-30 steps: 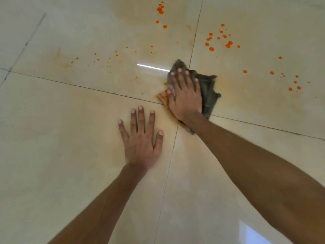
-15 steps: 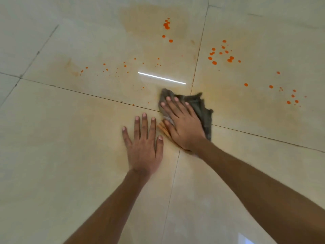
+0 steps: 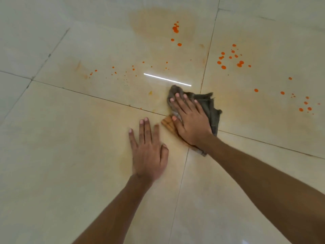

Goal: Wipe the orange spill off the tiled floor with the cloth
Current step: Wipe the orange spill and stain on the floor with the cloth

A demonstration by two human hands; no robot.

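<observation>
Orange spill droplets (image 3: 230,58) are what the job turns on, and most of them lie far from the hands. Nearest, the left hand (image 3: 149,154) rests flat and released on the glossy cream tiled floor (image 3: 61,155), fingers spread, holding nothing; it looks like a brace. Just right of it and a little farther, the right hand (image 3: 190,122) lies palm-down, fingers spread, pressing the crumpled grey-green cloth (image 3: 209,110) onto the floor where the grout lines cross. An orange-stained corner of that cloth shows beside the thumb.

A second ago the cloth was farther out; half a second ago it had been drawn in toward the left hand, and now it sits slightly farther and to the right again. That reads as a back-and-forth scrub over one patch, which is now only a faint orange smear.

Beyond the cloth the spill is unwiped: fine specks on the far left, a few drops at the far centre above a pale stain, a dense cluster on the far right tile, and another scatter at the right edge. By this layout, most of the wiping remains.
</observation>
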